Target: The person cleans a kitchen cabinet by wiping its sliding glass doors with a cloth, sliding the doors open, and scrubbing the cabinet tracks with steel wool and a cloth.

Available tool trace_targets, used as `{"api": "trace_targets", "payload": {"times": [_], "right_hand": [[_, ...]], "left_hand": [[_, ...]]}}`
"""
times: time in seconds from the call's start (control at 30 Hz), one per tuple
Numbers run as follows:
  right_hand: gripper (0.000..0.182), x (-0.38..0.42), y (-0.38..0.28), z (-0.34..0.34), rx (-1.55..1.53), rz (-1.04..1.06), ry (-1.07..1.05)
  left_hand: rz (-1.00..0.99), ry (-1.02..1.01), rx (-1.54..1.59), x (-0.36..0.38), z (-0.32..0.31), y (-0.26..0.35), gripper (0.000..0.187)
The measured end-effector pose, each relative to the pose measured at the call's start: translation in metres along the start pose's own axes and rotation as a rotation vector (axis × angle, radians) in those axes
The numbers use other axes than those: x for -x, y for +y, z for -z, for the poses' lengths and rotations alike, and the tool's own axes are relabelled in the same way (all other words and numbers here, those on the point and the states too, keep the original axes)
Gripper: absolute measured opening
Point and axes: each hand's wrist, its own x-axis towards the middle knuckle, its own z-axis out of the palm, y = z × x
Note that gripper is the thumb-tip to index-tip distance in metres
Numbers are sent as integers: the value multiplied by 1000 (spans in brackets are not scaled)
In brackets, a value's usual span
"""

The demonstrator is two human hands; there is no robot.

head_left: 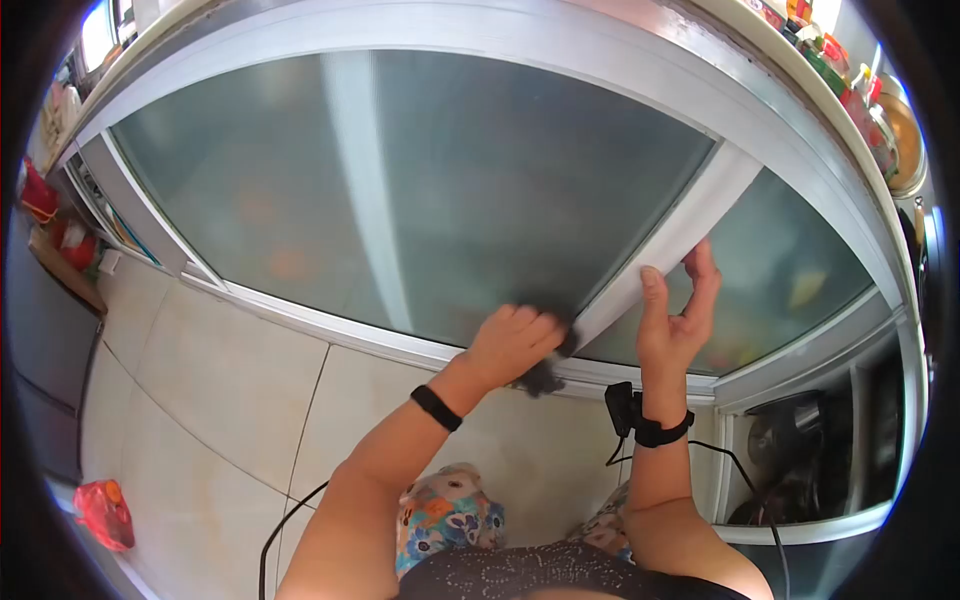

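Observation:
My left hand (513, 345) is closed round a dark grey cloth (541, 378) and presses it to the lower corner of a frosted glass sliding door (480, 190). The cloth is partly hidden under my fingers and slightly blurred. On the right, my right hand (680, 318) is raised against the door's white upright frame (690, 215). Its thumb lies on the frame and its fingers are near the right edge, with a gap between thumb and fingers. A second glass panel (800, 270) is behind that hand.
Black cables (735, 455) trail past both arms. Dark pots (790, 440) sit in an open compartment at right. Bottles and jars (850, 90) line the countertop edge. A red bag (104, 515) lies on the tiled floor (225, 380) at left, near a grey cabinet (45, 350).

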Motion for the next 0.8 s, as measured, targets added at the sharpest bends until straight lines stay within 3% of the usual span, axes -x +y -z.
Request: {"api": "trace_targets", "payload": {"times": [0.07, 0.17, 0.27, 0.37, 0.47, 0.57, 0.7, 0.73, 0.8], "right_hand": [[55, 3, -2, 1, 14, 7, -6], [55, 3, 3, -1, 19, 21, 3], [55, 5, 7, -3, -29, 0, 18], [53, 3, 15, -1, -87, -42, -26], [49, 13, 25, -1, -279, -103, 6], [46, 9, 18, -1, -303, -262, 23], [38, 11, 20, 3, -281, -295, 83], [36, 11, 21, 1, -320, -301, 102], [36, 10, 24, 1, -311, -276, 72]], "left_hand": [[-36, -281, 93, 71, -36, 1, 23], [9, -243, 104, 91, -44, -2, 18], [29, 249, 3, -51, 32, -8, 23], [78, 682, 35, -142, 66, -22, 28], [63, 718, 60, -148, 55, -15, 29], [82, 560, 180, -79, 0, -1, 22], [-71, -43, 210, 51, -58, 11, 9], [-48, -49, 196, 89, -81, 17, 9], [-34, -315, 218, 144, -111, 19, 11]]}}
